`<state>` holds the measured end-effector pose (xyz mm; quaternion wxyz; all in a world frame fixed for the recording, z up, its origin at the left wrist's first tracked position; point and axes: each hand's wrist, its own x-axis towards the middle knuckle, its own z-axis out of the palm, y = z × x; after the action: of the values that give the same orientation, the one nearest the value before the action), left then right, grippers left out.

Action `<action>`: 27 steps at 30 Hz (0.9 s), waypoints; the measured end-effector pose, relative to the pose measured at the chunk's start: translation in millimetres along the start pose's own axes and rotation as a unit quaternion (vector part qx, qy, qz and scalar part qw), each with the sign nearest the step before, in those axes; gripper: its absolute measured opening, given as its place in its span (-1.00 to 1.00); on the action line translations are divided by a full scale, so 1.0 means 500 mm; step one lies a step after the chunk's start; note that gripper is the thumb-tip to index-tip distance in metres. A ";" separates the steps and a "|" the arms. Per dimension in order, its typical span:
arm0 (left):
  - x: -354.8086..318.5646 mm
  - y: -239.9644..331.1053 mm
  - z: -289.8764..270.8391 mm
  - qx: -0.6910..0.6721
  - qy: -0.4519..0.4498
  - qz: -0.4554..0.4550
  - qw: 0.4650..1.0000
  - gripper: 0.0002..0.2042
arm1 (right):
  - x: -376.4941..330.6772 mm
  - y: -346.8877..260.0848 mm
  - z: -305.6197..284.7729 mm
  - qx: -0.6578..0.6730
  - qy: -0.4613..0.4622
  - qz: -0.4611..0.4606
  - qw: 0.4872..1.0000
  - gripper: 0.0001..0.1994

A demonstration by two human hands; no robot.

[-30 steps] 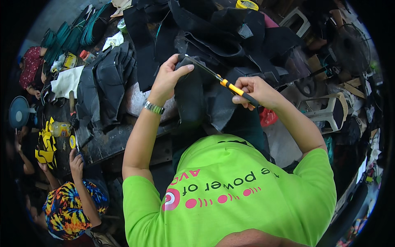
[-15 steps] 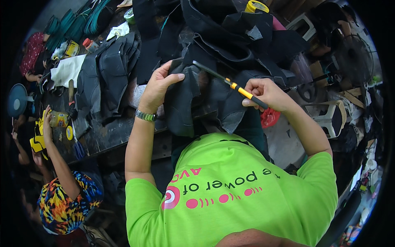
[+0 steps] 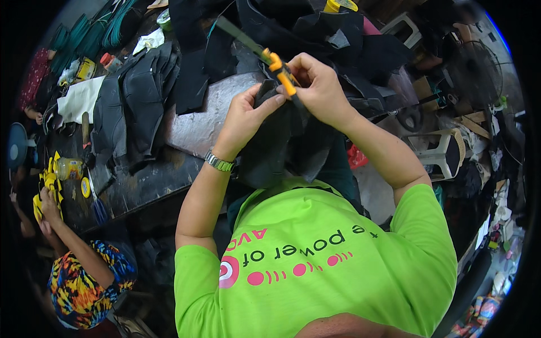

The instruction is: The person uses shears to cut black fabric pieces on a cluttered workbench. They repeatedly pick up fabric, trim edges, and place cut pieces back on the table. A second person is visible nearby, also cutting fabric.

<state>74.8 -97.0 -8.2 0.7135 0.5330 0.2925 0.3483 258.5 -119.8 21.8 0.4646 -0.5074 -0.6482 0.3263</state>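
- The left hand [image 3: 248, 115] is closed in a pinch on the upper edge of a dark grey, limp piece of leather-like material [image 3: 282, 143], thumb and fingers pressing it from both sides.
- The right hand [image 3: 318, 90] is wrapped shut around the orange-and-black handle of a utility knife [image 3: 279, 70]; the long, dull blade sticks out up and to the left, above the hands.
- The dark piece hangs between the two hands and down in front of the person's chest, over the near edge of the worn, grey metal-topped workbench [image 3: 197, 127].
- The knife's handle lies right at the top edge of the dark piece, just beside the left fingertips; whether the blade touches the material I cannot tell.
- A silver wristwatch [image 3: 218, 162] sits on the left wrist.
- The person wears a bright green T-shirt [image 3: 315, 265] with pink print.
- On the bench to the left lies a pile of dark grey cut pieces [image 3: 135, 96], and more black scraps are heaped at the far side.
- A white cloth [image 3: 79, 98] lies further left, near small tins.
- At the lower left a co-worker in a multicoloured patterned top [image 3: 84, 287] handles something yellow [image 3: 48, 188].
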 end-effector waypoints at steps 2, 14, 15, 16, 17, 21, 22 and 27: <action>-0.003 -0.005 -0.007 0.020 0.005 -0.009 1.000 -0.79 | 0.011 0.014 -0.004 0.068 -0.008 0.040 0.997 -0.73; -0.020 -0.022 -0.020 0.049 0.012 0.020 0.999 -0.84 | 0.013 0.031 0.015 0.138 -0.042 0.037 0.989 -0.71; -0.019 -0.024 -0.020 0.051 0.013 0.025 0.998 -0.84 | 0.014 0.031 0.017 0.141 -0.043 0.023 0.989 -0.72; -0.018 -0.026 -0.021 0.053 0.014 0.029 0.998 -0.85 | 0.015 0.033 0.018 0.091 -0.017 0.039 0.995 -0.73; -0.017 -0.028 -0.023 0.052 0.013 0.025 0.998 -0.85 | 0.019 0.035 0.017 0.048 -0.003 0.031 0.998 -0.73; -0.013 -0.032 -0.037 0.028 0.006 -0.009 1.000 -0.82 | 0.029 0.043 0.017 -0.030 0.042 0.008 0.999 -0.79; -0.012 -0.032 -0.041 0.016 -0.004 -0.018 1.000 -0.80 | 0.029 0.042 0.017 -0.035 0.037 0.028 0.998 -0.78; -0.010 -0.023 -0.063 -0.075 -0.026 -0.057 0.995 -0.70 | 0.020 0.016 -0.006 0.016 -0.010 0.073 0.997 -0.74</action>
<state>49.1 -85.6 -27.1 0.7775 0.4694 0.2770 0.3138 263.3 -108.3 18.6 0.4407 -0.5426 -0.6087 0.3753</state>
